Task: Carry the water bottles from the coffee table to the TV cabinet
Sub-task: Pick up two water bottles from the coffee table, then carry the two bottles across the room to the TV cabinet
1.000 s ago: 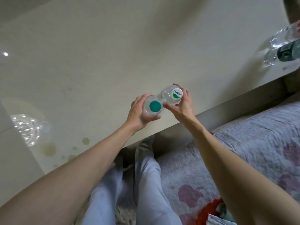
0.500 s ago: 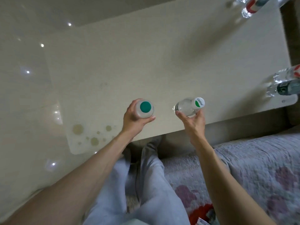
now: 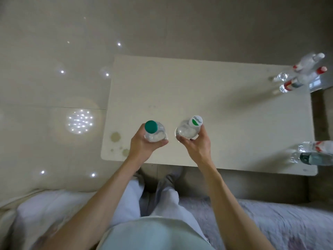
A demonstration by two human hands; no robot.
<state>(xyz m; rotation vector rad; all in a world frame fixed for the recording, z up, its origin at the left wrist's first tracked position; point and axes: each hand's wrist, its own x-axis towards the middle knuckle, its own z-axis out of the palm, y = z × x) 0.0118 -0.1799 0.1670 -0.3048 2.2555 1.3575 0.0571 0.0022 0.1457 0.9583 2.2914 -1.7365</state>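
I see the left hand (image 3: 144, 145) clamped around a green-capped bottle (image 3: 154, 132). The right hand (image 3: 197, 146) grips a white-capped bottle (image 3: 189, 128), just right of it

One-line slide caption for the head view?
Left hand and right hand each hold a water bottle above the coffee table; four bottles remain.

- I have one head view only, looking steeply down from above onto the coffee table (image 3: 207, 91).
- Both forearms reach in from the bottom edge, close to the lens.
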